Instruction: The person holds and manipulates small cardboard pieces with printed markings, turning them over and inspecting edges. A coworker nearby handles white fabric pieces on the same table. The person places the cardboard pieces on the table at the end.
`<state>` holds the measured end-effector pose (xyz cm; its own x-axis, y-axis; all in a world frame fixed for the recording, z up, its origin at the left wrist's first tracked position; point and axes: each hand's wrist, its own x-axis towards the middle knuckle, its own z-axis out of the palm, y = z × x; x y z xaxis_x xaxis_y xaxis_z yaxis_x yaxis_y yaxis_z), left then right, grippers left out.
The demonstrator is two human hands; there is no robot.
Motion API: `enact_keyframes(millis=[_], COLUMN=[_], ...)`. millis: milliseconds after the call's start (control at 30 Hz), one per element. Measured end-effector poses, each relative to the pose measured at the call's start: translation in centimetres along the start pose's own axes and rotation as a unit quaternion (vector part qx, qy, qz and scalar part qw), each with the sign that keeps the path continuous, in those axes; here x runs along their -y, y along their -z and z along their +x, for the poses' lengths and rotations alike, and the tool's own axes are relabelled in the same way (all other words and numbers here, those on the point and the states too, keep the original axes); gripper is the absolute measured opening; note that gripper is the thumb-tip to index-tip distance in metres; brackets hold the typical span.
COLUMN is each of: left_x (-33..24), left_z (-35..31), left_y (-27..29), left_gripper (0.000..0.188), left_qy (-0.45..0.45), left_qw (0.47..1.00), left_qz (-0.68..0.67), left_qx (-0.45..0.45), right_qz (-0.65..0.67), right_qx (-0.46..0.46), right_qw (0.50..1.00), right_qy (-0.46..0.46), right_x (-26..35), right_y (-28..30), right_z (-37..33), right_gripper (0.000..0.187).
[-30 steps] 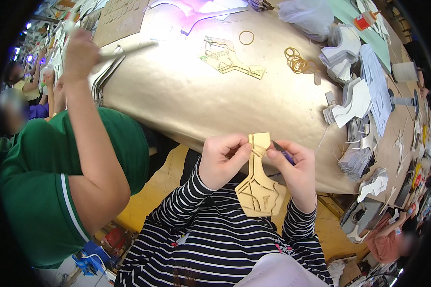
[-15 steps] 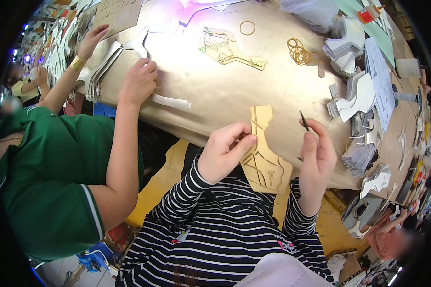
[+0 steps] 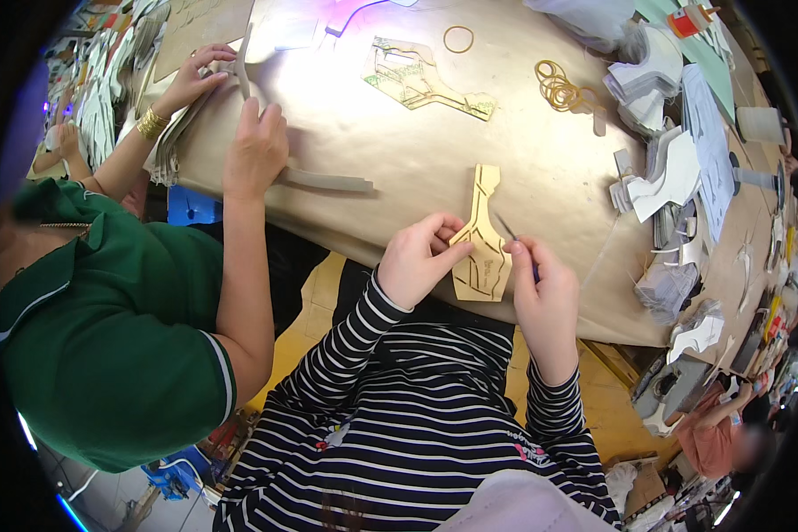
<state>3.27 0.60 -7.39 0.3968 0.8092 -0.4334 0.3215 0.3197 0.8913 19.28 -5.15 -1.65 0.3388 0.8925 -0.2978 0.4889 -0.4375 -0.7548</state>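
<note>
My left hand (image 3: 427, 257) pinches the left edge of a flat yellow template (image 3: 482, 244), wide at the bottom and narrow at the top, with curved dark slots cut in it. The template is held up by the table's near edge, its narrow end pointing away from me. In my right hand (image 3: 545, 288) is a slim, dark pen-like tool (image 3: 507, 229), gripped between thumb and fingers. Its thin tip is beside the template's right edge; whether they touch I cannot tell. A second template (image 3: 430, 86), yellowish with green marks, lies farther back on the table.
Rubber bands (image 3: 557, 89) lie at the far right of the brown-covered table (image 3: 372, 222), with stacks of cut white pieces (image 3: 669, 173) beyond. On my left a co-worker in a green shirt (image 3: 124, 328) handles grey-white strips (image 3: 328, 181). A glue bottle (image 3: 690, 20) stands at the back right.
The yellow template has moved away from me and turned more upright. My right hand has come left with the tool, close to the template. The co-worker's hands have shifted with a strip.
</note>
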Motion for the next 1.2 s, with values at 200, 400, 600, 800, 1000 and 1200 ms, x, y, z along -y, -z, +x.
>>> enact_keyframes(millis=[200, 400, 600, 800, 1000, 1200], left_x=[-1.2, -4.0, -2.6, -0.6, 0.6, 1.5], left_z=[-0.8, -2.5, -3.1, -3.5, -4.7, -4.1], left_y=[1.6, 4.6, -0.2, -3.0, -1.5, -2.9], left_gripper=[0.025, 0.024, 0.04, 0.015, 0.016, 0.015], left_qy=[0.029, 0.091, 0.074, 0.012, 0.006, 0.019], left_qw=[0.988, 0.92, 0.896, 0.976, 0.985, 0.98], left_qz=[-0.107, -0.217, -0.423, -0.211, -0.172, -0.092], left_qx=[0.105, 0.312, 0.115, -0.058, -0.033, -0.174], right_qz=[0.171, 0.313, 0.605, 0.437, 0.268, -0.024], right_qx=[-0.038, 0.138, 0.11, 0.099, 0.115, 0.064], right_qw=[0.984, 0.929, 0.766, 0.869, 0.946, 0.997], right_qy=[-0.044, -0.142, -0.185, -0.21, -0.143, -0.03], right_x=[-0.4, -0.8, -1.1, -2.6, -3.0, -1.8], right_y=[1.2, 2.9, 1.3, -2.6, -3.9, -3.4], right_z=[1.0, 1.8, 1.1, -2.0, -2.3, -3.0], right_gripper=[0.021, 0.017, 0.015, 0.019, 0.024, 0.017])
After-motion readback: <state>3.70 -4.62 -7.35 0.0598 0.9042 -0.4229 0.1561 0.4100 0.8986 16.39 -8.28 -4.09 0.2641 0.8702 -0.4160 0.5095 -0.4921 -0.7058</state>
